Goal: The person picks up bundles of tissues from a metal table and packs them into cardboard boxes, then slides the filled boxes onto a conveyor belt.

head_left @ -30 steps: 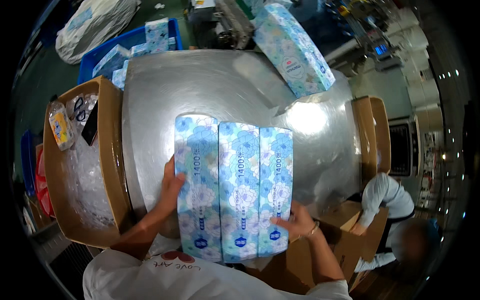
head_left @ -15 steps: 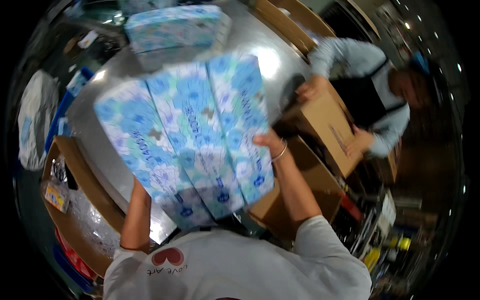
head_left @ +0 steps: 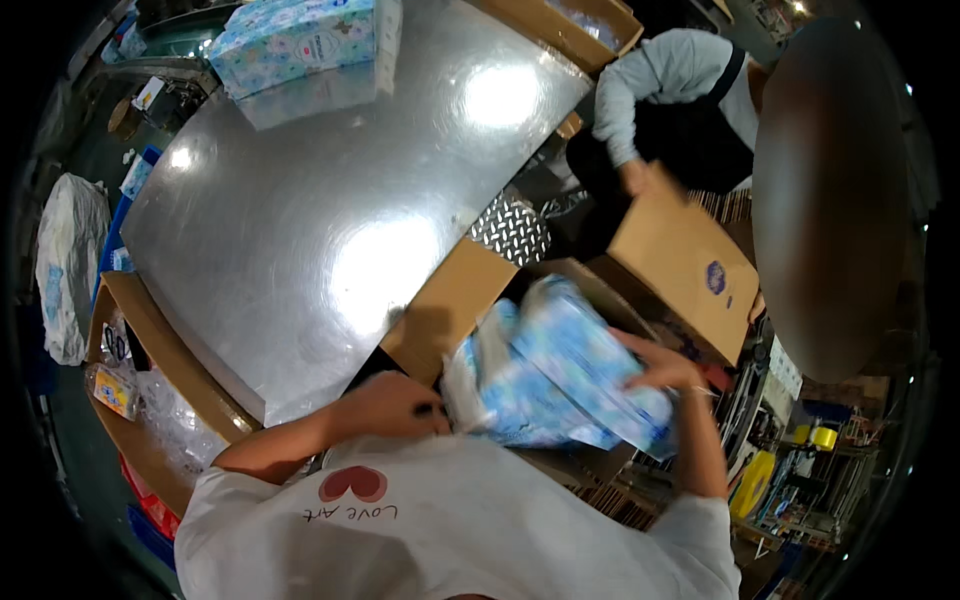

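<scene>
A bundle of blue-and-white floral tissue packs (head_left: 565,370) tilts down into an open cardboard carton (head_left: 455,305) in front of me, blurred by motion. My right hand (head_left: 668,365) grips its right side, thumb and fingers spread across the wrap. At the bundle's left end is my left hand (head_left: 400,405), its fingers curled against the edge and partly smeared. The carton's left flap is folded outward, and the bundle hides most of the inside.
A shiny metal table (head_left: 290,190) carries another floral tissue bundle (head_left: 295,45) at its far end. On the right, a co-worker (head_left: 665,105) handles a cardboard box (head_left: 690,265) beside my carton. A box of clear plastic wrap (head_left: 180,410) stands at my left.
The tissue bundle has gone from above the table to the right and down into the carton, carried by my hands. The co-worker's box has tilted, and a blurred shape now covers the right side.
</scene>
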